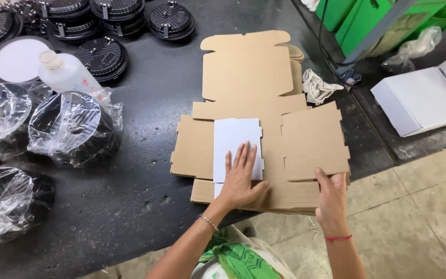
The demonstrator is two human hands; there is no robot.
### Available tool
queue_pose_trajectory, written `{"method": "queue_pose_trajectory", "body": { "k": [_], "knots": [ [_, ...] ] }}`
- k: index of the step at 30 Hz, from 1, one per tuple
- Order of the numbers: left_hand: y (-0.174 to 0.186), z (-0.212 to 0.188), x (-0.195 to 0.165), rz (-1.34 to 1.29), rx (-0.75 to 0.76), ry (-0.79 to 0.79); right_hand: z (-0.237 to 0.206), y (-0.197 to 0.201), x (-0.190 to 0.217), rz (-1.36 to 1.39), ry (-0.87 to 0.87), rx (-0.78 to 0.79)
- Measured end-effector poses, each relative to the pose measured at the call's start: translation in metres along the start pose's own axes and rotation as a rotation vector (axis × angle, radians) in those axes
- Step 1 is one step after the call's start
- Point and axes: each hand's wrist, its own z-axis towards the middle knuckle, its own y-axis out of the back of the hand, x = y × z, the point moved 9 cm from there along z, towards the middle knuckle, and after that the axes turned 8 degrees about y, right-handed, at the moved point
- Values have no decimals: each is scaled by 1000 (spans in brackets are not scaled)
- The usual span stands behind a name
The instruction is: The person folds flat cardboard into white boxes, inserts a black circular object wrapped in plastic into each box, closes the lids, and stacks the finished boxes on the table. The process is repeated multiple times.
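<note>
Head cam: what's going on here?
A person is working on a flat, unfolded cardboard box blank lying on a dark table. The left hand presses flat on a white card in the blank's middle, while the right hand grips the blank's near right edge. Plastic-wrapped black round fixtures and a white bottle sit to the left.
</note>
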Motion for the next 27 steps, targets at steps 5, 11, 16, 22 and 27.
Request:
{"method": "queue_pose_trajectory", "body": {
  "k": [5,11,16,22,27],
  "knots": [
    [23,-7,26,-732,-110,1,-27,-71,-4,-340,78,357],
    [35,-15,53,-986,-472,23,-75,-165,-56,-1195,473,548],
    [29,-2,70,-803,-497,258,-53,-149,-48,-1068,626,582],
    [57,52,121,-598,-513,530,82,-51,-80,-407,-71,164],
    [60,68,122,-823,-518,594,96,-56,-83,-195,-179,215]
  ]
}}
